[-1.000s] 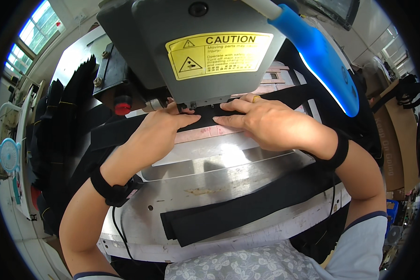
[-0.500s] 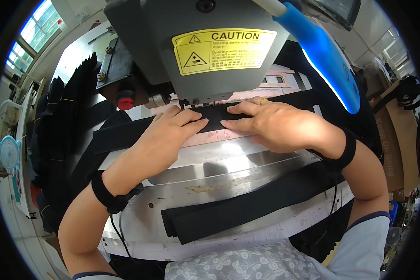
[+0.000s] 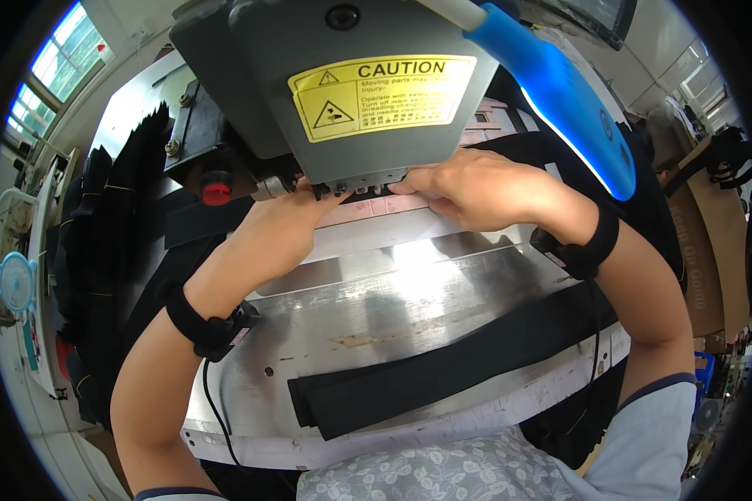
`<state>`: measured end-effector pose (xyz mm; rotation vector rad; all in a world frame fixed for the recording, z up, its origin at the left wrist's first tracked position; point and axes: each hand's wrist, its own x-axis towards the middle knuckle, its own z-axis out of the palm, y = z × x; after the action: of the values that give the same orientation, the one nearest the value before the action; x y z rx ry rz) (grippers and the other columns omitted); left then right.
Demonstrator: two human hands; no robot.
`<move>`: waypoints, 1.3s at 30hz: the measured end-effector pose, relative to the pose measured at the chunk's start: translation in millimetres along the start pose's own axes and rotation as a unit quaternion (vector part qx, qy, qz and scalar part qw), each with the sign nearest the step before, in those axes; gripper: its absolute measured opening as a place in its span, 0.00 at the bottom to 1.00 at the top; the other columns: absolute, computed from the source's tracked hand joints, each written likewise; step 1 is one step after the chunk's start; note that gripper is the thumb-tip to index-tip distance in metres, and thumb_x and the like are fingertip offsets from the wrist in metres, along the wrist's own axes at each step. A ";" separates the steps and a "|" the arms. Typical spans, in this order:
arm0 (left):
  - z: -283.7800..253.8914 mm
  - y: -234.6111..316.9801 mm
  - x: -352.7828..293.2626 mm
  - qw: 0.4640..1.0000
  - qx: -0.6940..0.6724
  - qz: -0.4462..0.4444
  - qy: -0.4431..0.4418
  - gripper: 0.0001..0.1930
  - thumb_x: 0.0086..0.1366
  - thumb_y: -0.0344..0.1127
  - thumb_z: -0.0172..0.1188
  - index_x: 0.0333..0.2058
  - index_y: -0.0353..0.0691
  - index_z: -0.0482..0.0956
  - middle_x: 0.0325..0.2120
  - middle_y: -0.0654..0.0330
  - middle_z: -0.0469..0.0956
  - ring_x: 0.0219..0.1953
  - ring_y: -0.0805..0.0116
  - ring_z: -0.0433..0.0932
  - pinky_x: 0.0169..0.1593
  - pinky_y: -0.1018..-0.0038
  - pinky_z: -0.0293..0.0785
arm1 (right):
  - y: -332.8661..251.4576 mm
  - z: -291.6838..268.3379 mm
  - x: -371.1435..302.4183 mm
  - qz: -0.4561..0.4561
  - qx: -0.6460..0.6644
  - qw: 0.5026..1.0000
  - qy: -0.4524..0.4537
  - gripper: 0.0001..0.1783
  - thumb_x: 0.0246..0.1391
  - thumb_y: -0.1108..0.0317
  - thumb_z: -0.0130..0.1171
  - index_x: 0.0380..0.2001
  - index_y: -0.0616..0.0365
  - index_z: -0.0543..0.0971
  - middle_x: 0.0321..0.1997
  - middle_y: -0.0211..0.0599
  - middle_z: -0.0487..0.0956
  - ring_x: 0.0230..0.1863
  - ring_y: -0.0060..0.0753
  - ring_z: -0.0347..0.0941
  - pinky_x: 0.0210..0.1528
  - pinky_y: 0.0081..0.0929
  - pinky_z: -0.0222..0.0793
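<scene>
A black fabric strip (image 3: 205,221) lies across the bed beneath the grey sewing machine's head (image 3: 251,100). My left hand (image 3: 284,225) rests on it, fingers stretched toward the presser area and partly hidden there. From the other side my right hand (image 3: 480,188) reaches in with fingers extended, their tips at the cloth close to the machine's foot (image 3: 363,185). Both hands look open and press on the cloth rather than grip it. Just in front of the cloth runs a pale pink marked strip (image 3: 355,211).
Folded black strips (image 3: 443,376) lie on the shiny steel table (image 3: 409,309) near me. Bundled black pieces (image 3: 100,242) hang at the left. A red knob (image 3: 215,194) and a blue-cased lamp (image 3: 560,92) flank the head. Cables trail from both wristbands (image 3: 221,330).
Both hands have moved forward, away from me, with the cloth, so it sits farther under the machine head. The folded strips near me stay put.
</scene>
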<state>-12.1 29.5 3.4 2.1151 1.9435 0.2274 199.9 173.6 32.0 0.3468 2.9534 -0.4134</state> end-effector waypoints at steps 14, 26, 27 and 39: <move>4.5 4.3 -21.4 0.991 0.007 0.125 0.056 0.29 0.47 0.15 0.50 0.51 0.38 0.76 0.49 0.56 0.73 0.51 0.53 0.68 0.55 0.64 0.66 | -10.1 7.6 -17.3 -0.055 -0.020 0.998 -0.026 0.24 0.52 0.75 0.50 0.54 0.53 0.75 0.65 0.43 0.66 0.57 0.51 0.68 0.58 0.38 0.67; -21.9 -3.7 -33.9 0.988 0.057 -0.140 0.027 0.31 0.55 0.50 0.65 0.48 0.30 0.71 0.44 0.44 0.73 0.50 0.45 0.67 0.55 0.58 0.61 | -11.8 -9.3 -16.0 0.161 -0.024 0.986 0.033 0.20 0.50 0.61 0.63 0.44 0.61 0.76 0.55 0.49 0.72 0.52 0.51 0.71 0.53 0.41 0.69; -19.2 -7.6 -34.6 0.987 0.072 -0.132 0.047 0.29 0.55 0.51 0.66 0.46 0.31 0.74 0.40 0.45 0.75 0.47 0.46 0.70 0.53 0.60 0.62 | -4.3 -5.9 -16.1 0.194 -0.047 0.979 0.031 0.23 0.50 0.55 0.64 0.41 0.62 0.76 0.47 0.51 0.76 0.47 0.51 0.73 0.49 0.40 0.70; -39.3 -6.2 -25.4 0.976 0.039 -0.209 0.056 0.23 0.55 0.47 0.66 0.40 0.31 0.81 0.31 0.50 0.81 0.35 0.53 0.80 0.39 0.69 0.74 | 16.9 3.6 0.3 0.125 0.076 0.982 0.121 0.16 0.50 0.62 0.65 0.33 0.66 0.79 0.31 0.49 0.79 0.33 0.44 0.76 0.38 0.36 0.69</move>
<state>-31.7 8.0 40.6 1.7121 2.4406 0.1904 204.2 188.5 24.3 0.8322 3.0566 -0.6016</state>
